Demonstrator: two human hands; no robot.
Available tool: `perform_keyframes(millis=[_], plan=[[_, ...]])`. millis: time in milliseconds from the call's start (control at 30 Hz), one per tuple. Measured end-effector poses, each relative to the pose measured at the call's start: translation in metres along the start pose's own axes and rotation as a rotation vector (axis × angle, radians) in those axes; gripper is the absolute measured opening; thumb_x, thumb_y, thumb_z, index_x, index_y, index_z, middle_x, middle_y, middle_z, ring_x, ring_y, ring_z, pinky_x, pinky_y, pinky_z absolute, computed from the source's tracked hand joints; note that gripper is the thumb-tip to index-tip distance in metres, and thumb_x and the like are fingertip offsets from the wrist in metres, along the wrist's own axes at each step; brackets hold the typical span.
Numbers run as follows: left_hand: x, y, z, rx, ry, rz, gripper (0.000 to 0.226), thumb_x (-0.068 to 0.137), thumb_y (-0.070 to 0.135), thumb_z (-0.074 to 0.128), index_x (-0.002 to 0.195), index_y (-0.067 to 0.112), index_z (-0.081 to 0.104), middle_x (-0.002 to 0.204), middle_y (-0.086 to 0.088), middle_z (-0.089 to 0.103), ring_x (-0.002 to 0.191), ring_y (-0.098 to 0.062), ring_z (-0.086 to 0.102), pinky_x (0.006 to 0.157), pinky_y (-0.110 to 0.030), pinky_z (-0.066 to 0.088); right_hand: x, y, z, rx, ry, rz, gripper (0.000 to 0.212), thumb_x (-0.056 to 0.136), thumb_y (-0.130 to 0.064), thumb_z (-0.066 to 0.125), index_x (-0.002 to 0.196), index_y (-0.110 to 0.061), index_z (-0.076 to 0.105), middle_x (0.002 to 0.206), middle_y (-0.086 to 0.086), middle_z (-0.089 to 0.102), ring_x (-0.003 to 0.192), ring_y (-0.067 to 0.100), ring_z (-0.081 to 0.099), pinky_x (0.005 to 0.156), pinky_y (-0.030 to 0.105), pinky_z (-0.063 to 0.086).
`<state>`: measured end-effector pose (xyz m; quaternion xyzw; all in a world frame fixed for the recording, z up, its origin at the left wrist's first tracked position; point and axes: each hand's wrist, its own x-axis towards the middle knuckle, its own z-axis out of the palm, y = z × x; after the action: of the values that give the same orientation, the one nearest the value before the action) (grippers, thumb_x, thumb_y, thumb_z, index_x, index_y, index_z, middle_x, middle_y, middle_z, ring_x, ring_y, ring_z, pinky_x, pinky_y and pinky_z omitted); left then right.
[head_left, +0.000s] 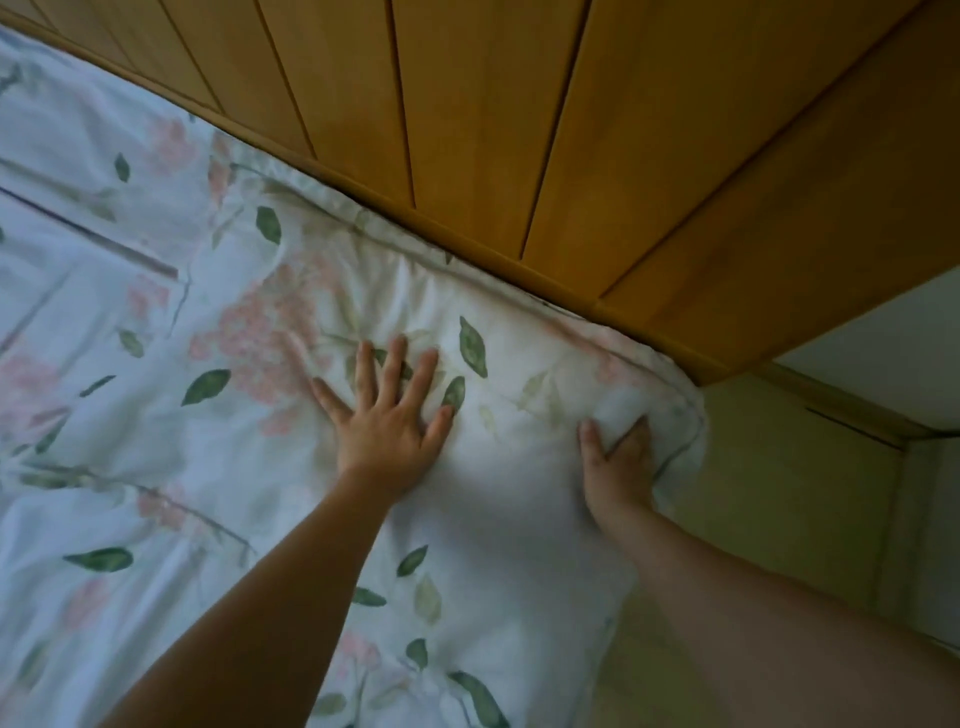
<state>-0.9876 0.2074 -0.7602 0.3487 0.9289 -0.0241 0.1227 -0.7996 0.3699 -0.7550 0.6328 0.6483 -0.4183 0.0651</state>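
Note:
A white duvet (171, 467) printed with pink flowers and green leaves covers the bed, its top edge lying along the wooden headboard (467, 130). My left hand (387, 415) lies flat on the duvet with fingers spread and straight, pressing the fabric down. My right hand (621, 452) grips the duvet's top right corner (649, 395); the thumb shows on top and the fingers curl under a bunched fold of cloth at the bed's edge.
A pale green sheet or mattress side (753, 493) shows to the right of the duvet's edge. The headboard's panelled wood runs diagonally across the top. A white wall (893, 338) and a wooden trim strip (841, 410) sit at the far right.

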Motion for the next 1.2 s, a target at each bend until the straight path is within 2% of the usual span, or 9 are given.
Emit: perform_keyframes(millis=[100,233,333,433,533,633,867,900,1200], plan=[[0.001,0.004,0.007,0.047,0.001,-0.018,0.065,0.089,0.069,0.002,0.147,0.045,-0.015,0.161,0.006,-0.015,0.145,-0.026,-0.022,0.102,-0.075,-0.010,0.002,0.009,-0.007,-0.094,-0.042,-0.051,0.090,0.088,-0.067,0.032,0.153,-0.016,-0.005,0.161,0.009,0.003,0.147,0.032,0.013,0.118,0.051,0.019],[-0.021,0.040,-0.016,-0.035,-0.007,-0.020,0.064,0.090,0.068,0.000,0.148,0.044,-0.012,0.160,0.007,-0.015,0.145,-0.025,-0.023,0.103,-0.071,-0.019,-0.022,0.021,-0.042,-0.261,-0.095,-0.141,0.081,0.093,-0.059,0.034,0.153,-0.014,0.001,0.161,0.007,0.005,0.146,0.029,0.016,0.119,0.045,0.019],[-0.069,0.087,-0.063,-0.082,-0.034,0.106,0.065,0.092,0.065,0.003,0.150,0.039,-0.009,0.161,0.006,-0.012,0.146,-0.024,-0.019,0.110,-0.066,-0.011,-0.066,0.024,-0.098,-0.337,-0.086,-0.208,0.076,0.096,-0.052,0.035,0.153,-0.013,0.005,0.161,0.008,0.008,0.147,0.026,0.015,0.120,0.042,0.016],[-0.113,0.136,-0.112,-0.173,-0.055,0.228,0.063,0.096,0.059,0.010,0.152,0.034,0.000,0.162,0.001,-0.007,0.147,-0.027,-0.015,0.117,-0.057,0.000,-0.110,0.029,-0.156,-0.281,-0.050,-0.238,0.074,0.097,-0.044,0.039,0.153,-0.010,0.006,0.160,0.011,0.010,0.146,0.028,0.016,0.121,0.040,0.014],[-0.163,0.188,-0.166,-0.174,-0.041,0.341,0.062,0.097,0.055,0.013,0.153,0.029,0.002,0.162,-0.003,-0.004,0.148,-0.026,-0.011,0.120,-0.049,-0.001,-0.163,0.042,-0.227,-0.250,-0.029,-0.271,0.076,0.096,-0.044,0.042,0.153,-0.012,0.002,0.161,0.009,0.007,0.148,0.028,0.011,0.120,0.040,0.013],[-0.215,0.249,-0.221,-0.179,-0.003,0.451,0.062,0.098,0.053,0.015,0.153,0.024,0.003,0.162,-0.004,0.000,0.148,-0.025,-0.005,0.118,-0.043,-0.002,-0.215,0.073,-0.309,-0.264,0.055,-0.299,0.073,0.096,-0.041,0.043,0.153,-0.011,0.007,0.161,0.007,0.011,0.147,0.026,0.014,0.120,0.038,0.015],[-0.287,0.383,-0.309,-0.145,0.095,0.720,0.061,0.100,0.047,0.021,0.153,0.022,0.005,0.162,-0.005,0.006,0.148,-0.024,-0.002,0.117,-0.040,-0.007,-0.296,0.164,-0.477,-0.231,0.246,-0.268,0.068,0.098,-0.033,0.044,0.152,-0.008,0.010,0.160,0.009,0.013,0.147,0.024,0.015,0.119,0.034,0.014],[-0.304,0.424,-0.330,-0.136,0.120,0.796,0.061,0.100,0.047,0.020,0.153,0.022,0.003,0.162,-0.005,0.004,0.148,-0.025,-0.003,0.118,-0.041,-0.005,-0.316,0.187,-0.514,-0.195,0.318,-0.244,0.068,0.098,-0.032,0.044,0.152,-0.007,0.010,0.160,0.009,0.013,0.147,0.024,0.015,0.119,0.033,0.013],[-0.346,0.608,-0.421,-0.132,0.229,1.221,0.062,0.101,0.047,0.020,0.153,0.022,-0.001,0.162,-0.004,-0.002,0.148,-0.023,-0.006,0.120,-0.041,-0.004,-0.358,0.240,-0.639,-0.053,0.577,-0.113,0.068,0.097,-0.034,0.046,0.152,-0.011,0.014,0.160,0.004,0.015,0.147,0.019,0.016,0.119,0.032,0.015]])
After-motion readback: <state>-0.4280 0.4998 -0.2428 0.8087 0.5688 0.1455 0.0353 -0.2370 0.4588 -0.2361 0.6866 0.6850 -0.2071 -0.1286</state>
